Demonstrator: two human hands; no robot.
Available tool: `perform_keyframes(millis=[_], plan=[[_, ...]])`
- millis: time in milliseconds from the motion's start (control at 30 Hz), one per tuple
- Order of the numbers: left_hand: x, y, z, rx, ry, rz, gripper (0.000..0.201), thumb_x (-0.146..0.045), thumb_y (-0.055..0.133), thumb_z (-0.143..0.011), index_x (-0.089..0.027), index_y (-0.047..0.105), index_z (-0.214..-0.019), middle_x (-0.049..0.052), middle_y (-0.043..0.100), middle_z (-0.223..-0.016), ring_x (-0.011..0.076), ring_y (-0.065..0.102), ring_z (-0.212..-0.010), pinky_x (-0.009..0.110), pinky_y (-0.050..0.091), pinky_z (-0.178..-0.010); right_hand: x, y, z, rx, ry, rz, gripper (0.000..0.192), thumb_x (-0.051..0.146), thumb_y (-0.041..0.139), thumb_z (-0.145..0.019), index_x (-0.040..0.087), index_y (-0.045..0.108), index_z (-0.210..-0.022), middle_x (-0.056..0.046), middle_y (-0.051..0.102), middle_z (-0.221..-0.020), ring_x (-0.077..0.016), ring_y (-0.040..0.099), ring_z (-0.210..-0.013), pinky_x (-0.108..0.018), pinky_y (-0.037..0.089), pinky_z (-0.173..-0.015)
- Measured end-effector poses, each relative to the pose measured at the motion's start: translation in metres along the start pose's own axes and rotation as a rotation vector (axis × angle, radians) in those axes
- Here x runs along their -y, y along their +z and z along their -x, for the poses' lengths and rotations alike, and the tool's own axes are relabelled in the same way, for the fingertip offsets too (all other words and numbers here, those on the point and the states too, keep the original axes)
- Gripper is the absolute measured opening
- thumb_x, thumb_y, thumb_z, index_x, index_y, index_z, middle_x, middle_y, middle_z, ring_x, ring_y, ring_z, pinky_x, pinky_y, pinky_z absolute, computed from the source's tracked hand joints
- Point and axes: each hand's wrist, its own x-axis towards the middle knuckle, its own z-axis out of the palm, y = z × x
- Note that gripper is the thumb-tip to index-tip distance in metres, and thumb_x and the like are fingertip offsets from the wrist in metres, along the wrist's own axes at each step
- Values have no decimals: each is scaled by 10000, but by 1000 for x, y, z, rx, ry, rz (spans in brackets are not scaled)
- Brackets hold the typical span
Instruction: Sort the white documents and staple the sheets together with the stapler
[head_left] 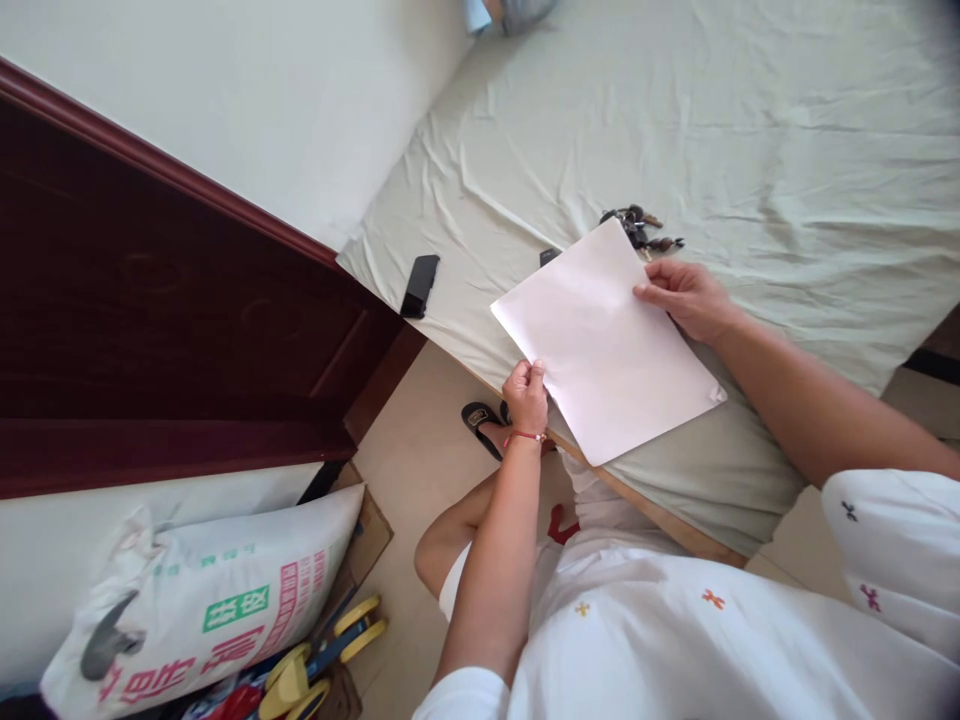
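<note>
A white sheet of paper point(607, 350) is held tilted above the near edge of the cloth-covered surface, one of its lower corners crumpled. My left hand point(526, 395) pinches its left edge, thumb on top; a red bracelet circles that wrist. On the opposite edge, my right hand point(688, 298) grips the paper between thumb and fingers. A bunch of keys point(637, 228) lies just beyond the sheet's far corner. Close to the far edge, a small dark object point(549, 257) is partly covered by the paper, so I cannot tell what it is.
A black phone-like device point(420, 286) lies near the left edge of the pale green cloth point(787, 120). Left of it stands a dark red wooden door point(172, 270). A printed white sack point(225, 590) and yellow wheels point(360, 630) are at lower left. Slippers point(480, 425) show below.
</note>
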Motion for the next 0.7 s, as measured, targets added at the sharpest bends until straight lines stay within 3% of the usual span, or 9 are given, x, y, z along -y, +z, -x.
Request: perform_keyframes(millis=[233,400,533,700], plan=[[-3,-1,-1,-22,-39,-95,515,-593,652,-948,-237,409,-667,-57,315,-583,122,369,-566,238,353,-559,0,0,-1,-53,-29,164,337,467,844,-748,239,604,-812,-8,571,-735,-161,524,-653,-294,397,-555],[-1,0,-1,-16,4,-50,522,-593,684,-930,-233,417,-661,-61,316,-572,121,369,-567,241,346,-563,-4,-3,-5,-30,-65,105,387,465,902,-681,239,597,-757,3,550,-677,-136,467,-592,-273,354,-495],[-1,1,-1,-10,33,17,574,-670,707,-884,-233,411,-657,-74,313,-555,105,331,-525,250,306,-530,-7,-5,-6,-23,-96,48,351,417,926,-682,240,631,-749,1,580,-677,-139,493,-571,-281,371,-477],[-2,0,1,83,64,77,613,-740,681,-867,-229,416,-657,-72,344,-551,99,337,-514,254,270,-516,-10,-7,-8,-80,-93,-58,253,329,918,-711,233,705,-809,-5,658,-744,-153,575,-605,-294,469,-510]])
